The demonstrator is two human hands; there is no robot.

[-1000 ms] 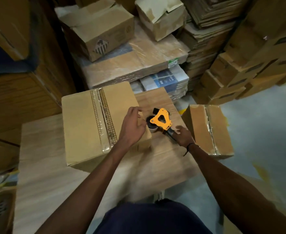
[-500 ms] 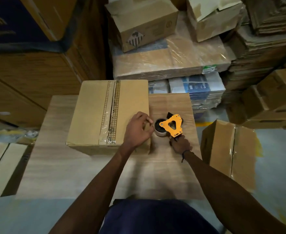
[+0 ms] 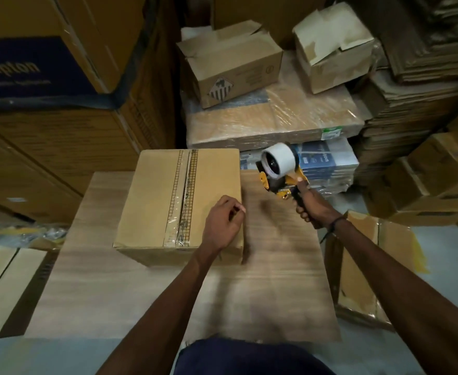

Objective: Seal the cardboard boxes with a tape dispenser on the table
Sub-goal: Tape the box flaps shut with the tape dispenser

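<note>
Stacked cartons wall in the left side, and a plastic-wrapped bundle of flat cardboard lies behind the wooden counter, with two opened small boxes resting on top of it. On the counter's far left part sits the cardboard box, its top seam already covered by clear tape over a printed grid strip. Another taped box stands on the floor to the right of the counter. The left hand rests on the near right corner of the cardboard box, fingers loosely curled and holding nothing. The right hand grips the black handle of the yellow tape dispenser, fingers wrapped around it, holding it in the air above the counter's far right edge, just beside the box, its white tape roll turned up toward the camera.
</note>
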